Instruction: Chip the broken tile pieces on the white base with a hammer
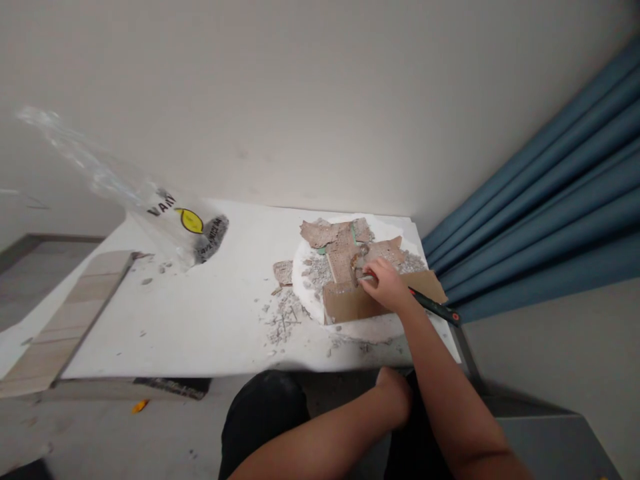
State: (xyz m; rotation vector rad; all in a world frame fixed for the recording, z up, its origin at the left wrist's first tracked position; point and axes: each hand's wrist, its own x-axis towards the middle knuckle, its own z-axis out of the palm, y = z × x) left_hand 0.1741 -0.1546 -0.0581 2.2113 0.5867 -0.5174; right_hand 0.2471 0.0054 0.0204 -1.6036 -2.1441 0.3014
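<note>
where the right hand [385, 281] reaches, the cardboard strip [364, 305] runs left-to-right lengthwise.

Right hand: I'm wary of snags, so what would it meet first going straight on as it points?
Probably the rough brown piece just ahead of the right hand, though depth is unclear.

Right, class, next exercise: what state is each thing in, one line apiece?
Right hand: fingers bent together over the rubble; grip unclear.
Left hand: lowered below the table top.
Rubble: loose, scattered on disc and table.
Disc: partly covered.
Cardboard: flat, partly hidden by the right hand.
Tool: lying down, partly hidden.
Bag: standing, crumpled.
Plank: lying flat.
Curtain: hanging in folds.
</note>
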